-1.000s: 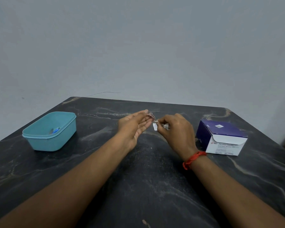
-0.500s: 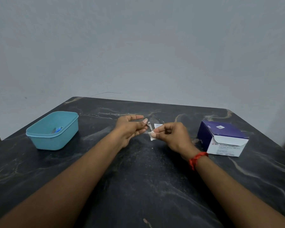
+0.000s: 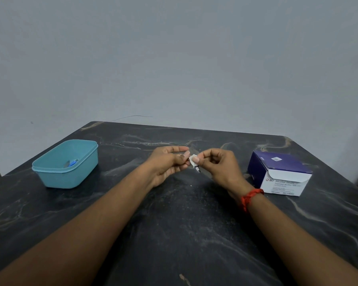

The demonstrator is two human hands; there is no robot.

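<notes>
Pinching a white swab point(image 3: 193, 158) between thumb and forefinger of the right hand point(image 3: 219, 166), with a dark packet scrap point(image 3: 197, 169) hanging just beneath it. Gripping a small thin piece point(image 3: 186, 159) in the curled fingertips of the left hand point(image 3: 170, 164); too hidden there to name, and no reading its long axis.

Holding both hands raised a little above the middle of the desk point(image 3: 174, 223), fingertips nearly meeting, and setting swab and small thin piece together in the narrow gap between them. Keeping the swab on the right hand's side of that gap, touching the left fingertips or just beside them; cannot tell which.

Judging the work in hand as wiping the small thin piece with the swab: probably calling for a short rub or twist from the right hand, nearer to the swab, with the left hand merely steadying.

Leaving well apart a teal tub point(image 3: 66, 174) off to the left, with a blue item point(image 3: 72, 162) inside, and a box of alcohol swabs point(image 3: 281, 174) off to the right, nearer the right hand.
</notes>
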